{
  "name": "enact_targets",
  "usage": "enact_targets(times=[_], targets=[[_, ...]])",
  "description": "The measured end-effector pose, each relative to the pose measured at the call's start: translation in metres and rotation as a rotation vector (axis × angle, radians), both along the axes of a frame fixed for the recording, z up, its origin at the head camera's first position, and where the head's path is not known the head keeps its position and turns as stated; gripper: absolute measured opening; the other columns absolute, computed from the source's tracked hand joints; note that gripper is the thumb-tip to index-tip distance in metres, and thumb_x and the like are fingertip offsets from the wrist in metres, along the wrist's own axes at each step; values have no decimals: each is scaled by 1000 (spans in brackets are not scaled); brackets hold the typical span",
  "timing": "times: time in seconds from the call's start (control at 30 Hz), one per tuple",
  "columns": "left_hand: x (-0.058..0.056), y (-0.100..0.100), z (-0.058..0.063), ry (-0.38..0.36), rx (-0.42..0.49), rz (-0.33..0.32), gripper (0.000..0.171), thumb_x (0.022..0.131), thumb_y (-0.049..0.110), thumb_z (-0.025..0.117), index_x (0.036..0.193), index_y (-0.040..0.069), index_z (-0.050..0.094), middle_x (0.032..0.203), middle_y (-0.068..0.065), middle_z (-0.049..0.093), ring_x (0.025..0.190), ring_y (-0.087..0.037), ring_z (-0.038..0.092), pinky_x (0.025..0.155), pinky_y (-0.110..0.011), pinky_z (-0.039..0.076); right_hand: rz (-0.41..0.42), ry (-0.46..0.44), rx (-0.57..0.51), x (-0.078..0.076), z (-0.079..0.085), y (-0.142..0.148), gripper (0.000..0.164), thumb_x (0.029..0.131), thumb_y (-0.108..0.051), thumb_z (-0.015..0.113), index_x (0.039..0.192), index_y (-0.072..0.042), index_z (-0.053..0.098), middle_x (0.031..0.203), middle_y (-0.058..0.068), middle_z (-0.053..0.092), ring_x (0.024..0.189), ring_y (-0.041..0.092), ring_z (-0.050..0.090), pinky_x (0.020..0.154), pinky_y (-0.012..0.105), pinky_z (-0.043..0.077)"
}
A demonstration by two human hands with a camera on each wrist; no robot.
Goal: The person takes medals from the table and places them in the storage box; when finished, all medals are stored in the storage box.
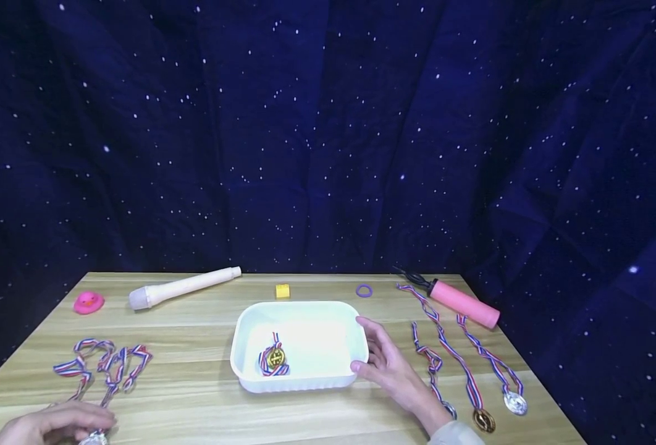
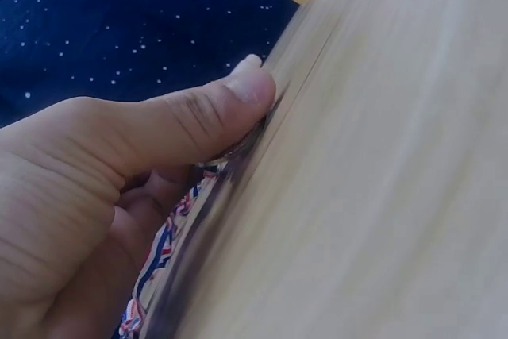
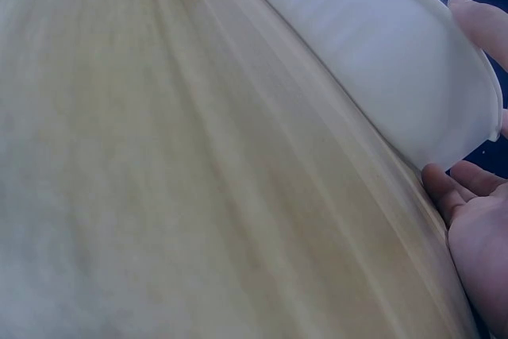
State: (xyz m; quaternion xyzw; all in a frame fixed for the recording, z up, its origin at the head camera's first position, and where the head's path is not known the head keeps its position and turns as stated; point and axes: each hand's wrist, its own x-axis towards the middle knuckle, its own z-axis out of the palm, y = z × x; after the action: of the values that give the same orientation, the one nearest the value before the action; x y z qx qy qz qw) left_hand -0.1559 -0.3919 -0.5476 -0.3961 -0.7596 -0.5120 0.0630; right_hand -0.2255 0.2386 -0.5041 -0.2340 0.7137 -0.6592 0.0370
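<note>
At the lower left of the head view, my left hand [image 1: 55, 423] pinches a silver medal [image 1: 94, 439], partly covered by the fingers. In the left wrist view the thumb [image 2: 210, 117] lies over the medal's edge, close to the tabletop. Crumpled red, white and blue ribbons [image 1: 118, 369] spread out beyond this hand. My right hand [image 1: 389, 368] grips the right end of a white plastic tray [image 1: 300, 385], thumb at the front corner and fingers along the end wall. Inside the tray, toward its left, lies a gold medal [image 1: 275, 358] with its ribbon bunched around it.
Right of the tray lie a bronze-coloured medal [image 1: 484, 420], a silver medal [image 1: 515, 403] and another, partly hidden medal [image 1: 449, 409]. A pink hand pump [image 1: 466, 303], purple ring [image 1: 364, 290], yellow block [image 1: 282, 291], toy microphone [image 1: 186, 287] and pink rubber duck [image 1: 89, 303] line the back.
</note>
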Motion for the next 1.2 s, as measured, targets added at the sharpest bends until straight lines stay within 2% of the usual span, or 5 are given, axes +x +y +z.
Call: enact_targets(times=[0.33,0.6,0.7,0.93,1.2], targets=[[-17,8,-5,20,121,-325,76,69,-45,63,134,-7,73,144,-15,73,137,-12,67,104,-22,60,-11,-14,12,0,0,-1,86,101,-5,79,173,-11,32,168,22,45,154,35,48,122,26,47],[25,59,22,-100,-77,507,24,90,-13,84,98,9,84,90,1,83,78,-6,77,63,-25,64,8,2,3,0,0,-1,86,102,-4,78,173,-9,31,166,25,45,153,36,48,123,26,47],[27,67,28,-236,-80,656,8,94,-4,85,97,3,84,88,0,84,76,-6,77,62,-26,65,11,7,3,0,1,-1,86,102,-4,77,173,-9,30,166,25,44,152,31,50,123,26,47],[24,74,45,-328,-79,714,2,99,1,83,100,1,81,73,-1,80,61,-13,76,52,-30,62,-3,6,3,1,1,0,86,101,-3,78,173,-9,30,167,24,44,153,33,48,123,26,46],[9,82,70,-107,-9,470,12,104,-13,67,110,-9,76,93,-7,85,77,-17,83,69,-29,67,13,7,-11,0,0,-1,86,101,-2,78,173,-8,30,168,25,43,153,37,48,122,26,47]])
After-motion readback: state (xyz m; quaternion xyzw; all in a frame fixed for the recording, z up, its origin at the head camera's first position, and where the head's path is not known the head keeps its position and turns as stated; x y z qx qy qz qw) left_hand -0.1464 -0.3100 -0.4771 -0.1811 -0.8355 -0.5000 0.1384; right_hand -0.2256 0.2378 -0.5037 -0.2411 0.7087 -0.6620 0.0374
